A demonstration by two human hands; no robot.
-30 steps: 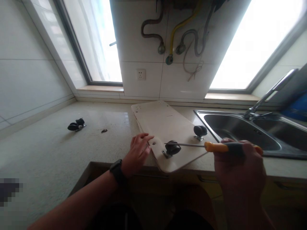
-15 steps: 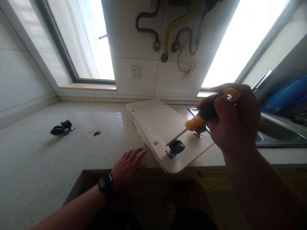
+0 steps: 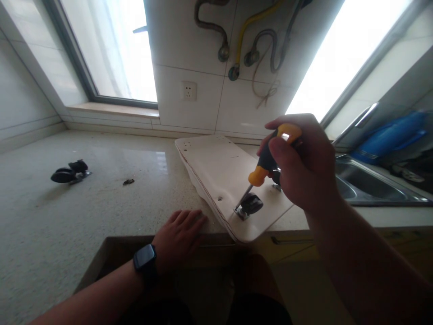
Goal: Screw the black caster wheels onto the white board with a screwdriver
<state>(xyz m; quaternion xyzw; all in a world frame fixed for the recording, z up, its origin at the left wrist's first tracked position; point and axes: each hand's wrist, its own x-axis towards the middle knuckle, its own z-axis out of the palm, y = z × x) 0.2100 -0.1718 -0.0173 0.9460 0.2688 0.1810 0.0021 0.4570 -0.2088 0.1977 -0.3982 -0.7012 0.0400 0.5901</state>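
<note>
My right hand (image 3: 301,162) is wrapped round the yellow and black handle of a screwdriver (image 3: 259,174). The shaft slants down to the left, its tip at the metal mounting plate of a black caster wheel (image 3: 253,204). That caster stands on a white panel (image 3: 216,169) lying on the counter. A second caster (image 3: 276,180) on the panel is partly hidden behind my right hand. My left hand (image 3: 179,234), with a black watch on its wrist, rests on the counter edge just left of the panel, fingers stretched out and holding nothing.
A loose black caster (image 3: 69,172) lies on the counter (image 3: 111,203) at the left, with a small pile of dark bits (image 3: 128,182) nearby. To the right are a steel sink (image 3: 372,180) and a blue object (image 3: 389,137). Pipes and a socket (image 3: 189,90) are on the wall.
My right hand has moved left and tilted the screwdriver more steeply, bringing its tip down to the caster's plate. My left hand stays by the panel. The whole view has shifted slightly.
</note>
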